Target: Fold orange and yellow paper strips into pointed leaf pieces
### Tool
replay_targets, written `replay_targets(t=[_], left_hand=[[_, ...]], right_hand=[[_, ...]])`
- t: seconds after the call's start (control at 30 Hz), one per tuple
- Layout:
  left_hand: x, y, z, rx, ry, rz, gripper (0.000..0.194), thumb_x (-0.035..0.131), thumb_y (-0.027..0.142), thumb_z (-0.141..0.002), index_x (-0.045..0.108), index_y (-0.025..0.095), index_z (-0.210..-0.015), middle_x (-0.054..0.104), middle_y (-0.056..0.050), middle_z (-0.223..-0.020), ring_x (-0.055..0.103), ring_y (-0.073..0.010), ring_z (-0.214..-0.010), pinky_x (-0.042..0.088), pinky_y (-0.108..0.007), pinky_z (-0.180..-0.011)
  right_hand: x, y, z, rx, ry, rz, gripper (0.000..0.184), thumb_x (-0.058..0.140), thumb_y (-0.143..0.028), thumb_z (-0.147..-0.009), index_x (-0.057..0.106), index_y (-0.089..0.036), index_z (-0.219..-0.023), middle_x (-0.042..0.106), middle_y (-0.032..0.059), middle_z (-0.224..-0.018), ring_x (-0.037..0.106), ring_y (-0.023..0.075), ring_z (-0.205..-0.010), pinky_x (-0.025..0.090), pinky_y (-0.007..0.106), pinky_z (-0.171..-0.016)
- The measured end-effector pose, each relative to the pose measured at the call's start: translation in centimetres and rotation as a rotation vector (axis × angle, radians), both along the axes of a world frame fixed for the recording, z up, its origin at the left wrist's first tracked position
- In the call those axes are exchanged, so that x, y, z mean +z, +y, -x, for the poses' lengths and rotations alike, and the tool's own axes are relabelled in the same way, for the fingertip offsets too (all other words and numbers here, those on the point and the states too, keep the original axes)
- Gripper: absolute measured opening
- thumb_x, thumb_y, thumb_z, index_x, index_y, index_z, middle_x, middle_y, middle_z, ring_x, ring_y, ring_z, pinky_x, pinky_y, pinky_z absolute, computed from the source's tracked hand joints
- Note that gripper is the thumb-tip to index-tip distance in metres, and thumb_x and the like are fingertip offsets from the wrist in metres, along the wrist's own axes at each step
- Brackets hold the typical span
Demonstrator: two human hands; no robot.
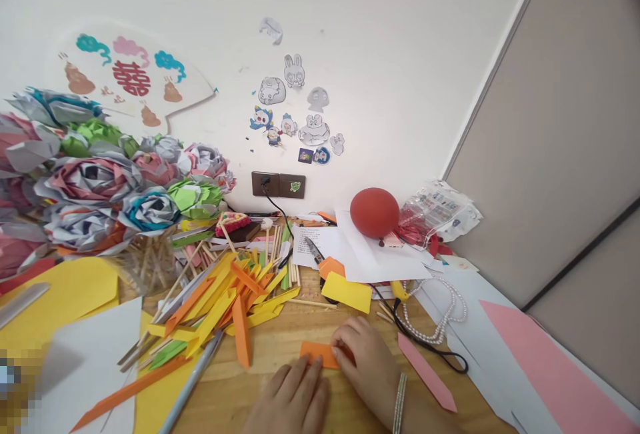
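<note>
A small orange paper piece (319, 353) lies flat on the wooden table (280, 334) near the front edge. My left hand (293, 399) rests with fingers stretched flat, fingertips touching the paper's near left edge. My right hand (369, 366), with a beaded bracelet on the wrist, presses its curled fingertips down on the paper's right end. Neither hand lifts anything.
A heap of folded orange and yellow paper strips and wooden sticks (225, 301) lies to the left, under a bouquet of paper roses (110, 181). Behind are scissors (315, 251), a yellow paper (347, 292), a red balloon (374, 213), a pearl string (445, 317) and pink paper (545, 367).
</note>
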State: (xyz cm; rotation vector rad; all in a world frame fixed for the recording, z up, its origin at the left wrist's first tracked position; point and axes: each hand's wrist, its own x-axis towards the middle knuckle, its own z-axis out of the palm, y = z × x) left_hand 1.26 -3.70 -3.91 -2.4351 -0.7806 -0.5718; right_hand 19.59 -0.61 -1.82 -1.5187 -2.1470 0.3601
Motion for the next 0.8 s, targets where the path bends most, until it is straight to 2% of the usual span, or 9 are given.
replay_targets(t=[0.1, 0.2, 0.3, 0.8], left_hand=[[0.5, -0.1, 0.1, 0.004, 0.042, 0.017, 0.021, 0.047, 0.026, -0.092, 0.06, 0.018, -0.106, 0.066, -0.006, -0.11, 0.057, -0.0227, -0.102, 0.044, -0.033, -0.083], [0.7, -0.1, 0.0, 0.005, 0.036, 0.007, 0.021, 0.045, 0.026, -0.093, 0.06, 0.018, -0.105, 0.066, -0.005, -0.11, 0.057, -0.0227, -0.101, 0.045, -0.033, -0.083], [0.3, -0.1, 0.0, -0.001, -0.022, -0.014, 0.021, 0.045, 0.028, -0.093, 0.061, 0.019, -0.102, 0.067, -0.004, -0.107, 0.058, -0.0219, -0.099, 0.045, -0.032, -0.083], [-0.5, 0.0, -0.3, -0.009, -0.079, 0.049, 0.023, 0.048, 0.027, -0.088, 0.061, 0.019, -0.105, 0.064, -0.008, -0.111, 0.055, -0.0243, -0.102, 0.044, -0.036, -0.085]], right_hand=[[0.1, 0.0, 0.0, -0.005, -0.017, 0.019, 0.016, 0.056, -0.002, -0.076, 0.058, -0.017, -0.073, 0.059, 0.0008, -0.074, 0.051, 0.018, -0.077, 0.038, 0.028, -0.069], [0.1, 0.0, 0.0, -0.036, 0.006, 0.017, 0.014, 0.056, -0.003, -0.076, 0.058, -0.018, -0.074, 0.058, 0.0018, -0.08, 0.051, 0.0184, -0.081, 0.038, 0.029, -0.072], [0.0, 0.0, -0.1, -0.075, 0.039, 0.006, 0.011, 0.061, -0.007, -0.074, 0.058, -0.018, -0.075, 0.057, 0.003, -0.087, 0.051, 0.0197, -0.087, 0.038, 0.031, -0.076], [0.3, 0.3, -0.1, -0.093, 0.041, 0.023, 0.012, 0.061, -0.008, -0.075, 0.057, -0.017, -0.069, 0.057, 0.0022, -0.082, 0.051, 0.0185, -0.084, 0.037, 0.029, -0.074]])
